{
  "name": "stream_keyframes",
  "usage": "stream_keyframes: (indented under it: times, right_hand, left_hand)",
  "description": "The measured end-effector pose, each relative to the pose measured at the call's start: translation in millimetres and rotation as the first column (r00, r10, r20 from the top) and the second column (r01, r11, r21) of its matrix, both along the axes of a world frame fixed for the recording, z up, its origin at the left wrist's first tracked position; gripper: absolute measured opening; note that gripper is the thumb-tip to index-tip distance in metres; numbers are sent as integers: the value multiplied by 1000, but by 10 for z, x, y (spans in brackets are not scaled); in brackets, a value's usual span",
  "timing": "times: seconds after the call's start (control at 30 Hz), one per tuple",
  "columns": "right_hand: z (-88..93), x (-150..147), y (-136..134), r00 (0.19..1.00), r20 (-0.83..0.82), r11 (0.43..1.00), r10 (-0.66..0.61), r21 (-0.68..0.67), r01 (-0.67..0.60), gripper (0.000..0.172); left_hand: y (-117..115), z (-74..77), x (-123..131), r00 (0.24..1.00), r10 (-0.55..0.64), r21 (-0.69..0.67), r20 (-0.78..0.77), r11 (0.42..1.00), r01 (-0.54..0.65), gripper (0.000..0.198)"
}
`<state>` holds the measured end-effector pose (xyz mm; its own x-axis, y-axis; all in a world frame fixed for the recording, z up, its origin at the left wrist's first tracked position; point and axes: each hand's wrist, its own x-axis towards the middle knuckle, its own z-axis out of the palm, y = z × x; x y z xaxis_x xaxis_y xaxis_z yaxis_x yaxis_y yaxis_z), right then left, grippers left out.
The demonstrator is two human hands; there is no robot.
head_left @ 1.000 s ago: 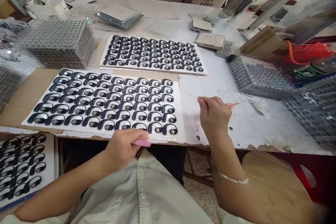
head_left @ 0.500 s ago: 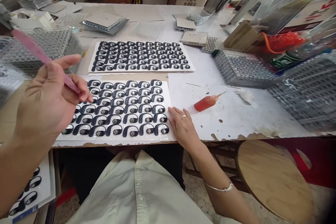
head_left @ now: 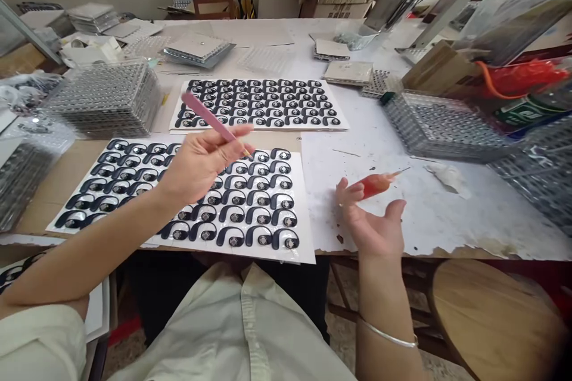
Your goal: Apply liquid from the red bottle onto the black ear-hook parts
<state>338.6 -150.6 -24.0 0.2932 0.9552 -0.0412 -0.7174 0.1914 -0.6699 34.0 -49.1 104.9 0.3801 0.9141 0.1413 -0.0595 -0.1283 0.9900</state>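
My left hand [head_left: 201, 161] is closed in a pinch on a slim pink pair of tweezers [head_left: 208, 114], its wide end pointing up and left. It hovers over a white sheet [head_left: 306, 244] that carries rows of black hook-shaped pieces [head_left: 233, 237], each with a round, shiny spot. My right hand [head_left: 373, 220] is open, palm up, thumb spread from the fingers. Its fingertips overlap the rear end of a red squeeze bottle [head_left: 376, 184] with a thin needle tip; whether they touch it, I cannot tell. Part of the sheet is hidden behind my left hand and forearm.
A second stack of sheets [head_left: 342, 122] with black pieces lies behind. Stacked clear trays stand at left [head_left: 102, 101] and right [head_left: 442, 125]. A crumpled tissue [head_left: 449, 178] lies beyond the bottle. A round wooden stool [head_left: 496, 315] stands below the table's front edge.
My left hand has swung right with the tweezers, from the sheet's left side to over its middle. My right hand has left the sheet's right edge, turned palm up and reached the red bottle.
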Motion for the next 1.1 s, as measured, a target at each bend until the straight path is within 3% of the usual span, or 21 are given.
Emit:
stream_keyframes:
  times: [0.1, 0.17, 0.23, 0.3, 0.4, 0.5, 0.57, 0.67, 0.83, 1.0, 1.1]
  right_hand:
    - [-84, 156, 236, 968, -247, 999, -29, -25, 24, 29]
    - [-133, 239, 379, 965, -261, 997, -18, -76, -2, 26]
    - [-102, 265, 492, 986, -168, 994, -7, -106, -11, 25]
    - [49, 210, 575, 1000, 3, 992, 17, -127, -16, 26]
    - [449, -21, 683, 960, 265, 984, 85, -173, -40, 20]
    - [807, -331, 810, 929, 357, 984, 98, -175, -36, 24]
    - [897, -519, 887, 906, 406, 989, 117, -128, -70, 37]
    - [820, -710, 932, 876, 451, 985, 170, -96, -141, 43]
    - [657, -785, 827, 813, 547, 980, 199, -99, -173, 38]
    - [664, -835, 720, 749, 662, 998, 24, 34, -62, 27]
    - [607, -909, 699, 644, 756, 990, -116, 142, 12, 23]
  left_hand:
    - [8, -260, 13, 995, -40, 146, -89, 988, 53, 17]
    - [7, -406, 15, 994, -39, 258, -105, 964, 65, 18]
    - [1, -526, 15, 990, -35, 396, -135, 914, 87, 16]
    - [-5, -629, 13, 978, -24, 535, -206, 835, 133, 14]
    - [-12, -767, 9, 945, 25, 709, -327, 667, 227, 16]
    - [-21, -866, 16, 907, 118, 815, -405, 496, 300, 17]
    - [-38, -901, 25, 879, 172, 840, -445, 422, 342, 15]
    - [-78, -922, 28, 843, 237, 855, -483, 336, 395, 14]
    - [-139, -935, 18, 784, 324, 847, -530, 241, 473, 18]
    - [-154, -943, 32, 760, 351, 837, -546, 203, 508, 20]
    - [-163, -954, 41, 754, 381, 843, -535, 187, 504, 19]
